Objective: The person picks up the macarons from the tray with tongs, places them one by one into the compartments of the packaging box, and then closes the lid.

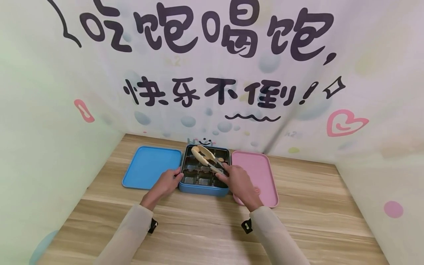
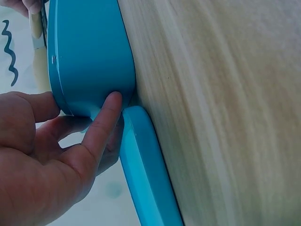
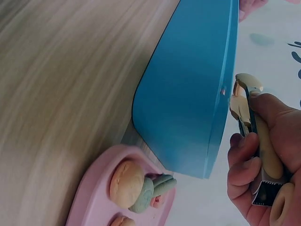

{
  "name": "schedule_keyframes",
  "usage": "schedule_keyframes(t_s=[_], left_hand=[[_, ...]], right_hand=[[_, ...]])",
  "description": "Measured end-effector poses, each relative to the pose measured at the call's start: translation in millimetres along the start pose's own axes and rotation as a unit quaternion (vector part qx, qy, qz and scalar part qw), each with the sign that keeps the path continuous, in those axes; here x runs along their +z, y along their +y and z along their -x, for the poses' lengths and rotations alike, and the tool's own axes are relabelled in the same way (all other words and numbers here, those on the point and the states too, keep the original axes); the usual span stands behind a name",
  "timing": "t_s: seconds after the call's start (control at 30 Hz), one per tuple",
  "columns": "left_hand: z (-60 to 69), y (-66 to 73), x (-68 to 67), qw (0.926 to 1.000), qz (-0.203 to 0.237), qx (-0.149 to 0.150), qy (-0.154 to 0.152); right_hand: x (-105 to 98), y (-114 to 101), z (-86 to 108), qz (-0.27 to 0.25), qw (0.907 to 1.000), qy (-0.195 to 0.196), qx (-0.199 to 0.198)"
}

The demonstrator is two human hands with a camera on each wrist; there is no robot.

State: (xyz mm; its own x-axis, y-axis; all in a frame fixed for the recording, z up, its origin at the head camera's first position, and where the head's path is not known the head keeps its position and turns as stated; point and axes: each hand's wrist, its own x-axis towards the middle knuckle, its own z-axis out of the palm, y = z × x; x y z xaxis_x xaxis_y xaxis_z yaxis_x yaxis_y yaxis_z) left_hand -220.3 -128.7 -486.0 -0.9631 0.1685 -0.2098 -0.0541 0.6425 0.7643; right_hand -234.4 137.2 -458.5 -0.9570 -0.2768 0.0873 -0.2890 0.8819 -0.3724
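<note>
A blue square box holds a dark divided tray with several compartments. At its left front corner, my left hand holds the wall and rim between thumb and fingers; the left wrist view shows that hand against the blue side. My right hand grips a pair of tongs with beige tips, slanting over the tray. A small tan piece lies in a right compartment. Whether the tongs pinch anything is unclear. Beside the box, macarons sit on the pink lid.
A blue lid lies flat to the left of the box. Green macarons are on the pink lid by my right forearm. The wooden table ends at a printed backdrop close behind the box.
</note>
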Motion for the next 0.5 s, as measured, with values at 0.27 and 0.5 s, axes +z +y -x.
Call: schedule_keyframes(t_s=[0.27,0.5], left_hand=[[0.8,1.4,0.0,1.0000,0.004,0.002,0.006],[1.7,0.6,0.2,0.9999,0.006,0.008,0.004]], right_hand=[[3.0,-3.2,-2.3,0.002,1.0000,-0.004,-0.002],[2.8,-0.1,-0.8,-0.003,1.0000,0.001,-0.006]])
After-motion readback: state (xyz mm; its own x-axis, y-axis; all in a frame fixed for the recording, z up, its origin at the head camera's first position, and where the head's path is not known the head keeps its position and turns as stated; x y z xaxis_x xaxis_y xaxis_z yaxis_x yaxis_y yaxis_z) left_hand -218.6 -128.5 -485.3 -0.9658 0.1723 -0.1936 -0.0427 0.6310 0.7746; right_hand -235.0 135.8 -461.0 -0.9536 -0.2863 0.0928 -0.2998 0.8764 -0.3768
